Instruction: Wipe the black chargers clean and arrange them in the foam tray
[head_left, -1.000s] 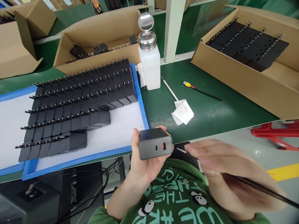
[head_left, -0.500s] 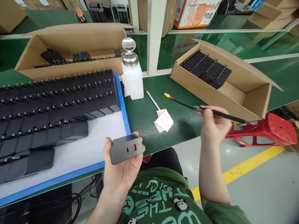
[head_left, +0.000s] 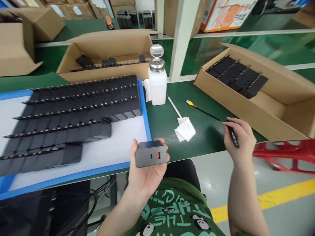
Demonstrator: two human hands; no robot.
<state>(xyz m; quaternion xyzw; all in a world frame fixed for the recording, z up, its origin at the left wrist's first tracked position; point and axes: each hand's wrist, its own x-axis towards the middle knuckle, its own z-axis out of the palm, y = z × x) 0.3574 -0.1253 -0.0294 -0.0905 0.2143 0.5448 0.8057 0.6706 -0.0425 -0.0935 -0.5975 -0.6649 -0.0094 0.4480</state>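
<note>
At the left of the frame a blue-edged tray (head_left: 145, 113) with a white floor holds rows of black adapters (head_left: 73, 108), prongs up, filling its upper half. Behind it, upper left, an open cardboard box (head_left: 103, 70) carries a few more of the same black pieces. Low in the middle, the left hand (head_left: 145, 173) is raised palm-up just in front of the table edge, its fingers wrapped around a grey charger block (head_left: 150, 154) (the port face, with one red socket, is turned toward the camera). Above that, a white pump bottle (head_left: 157, 83) with a metal cap stands on the green table (head_left: 216, 131) just beside the tray's right rim. Right of the bottle lie a thin white stick (head_left: 173, 106), a folded white wipe (head_left: 185, 130) and a yellow-tipped black probe (head_left: 204, 111). Further right, the right hand (head_left: 240, 142) is over the table's front edge, fingers pinched shut on a slim black pen-like tool (head_left: 233, 135). At the upper right sits a second cardboard box (head_left: 270, 111) with black parts inside.
</note>
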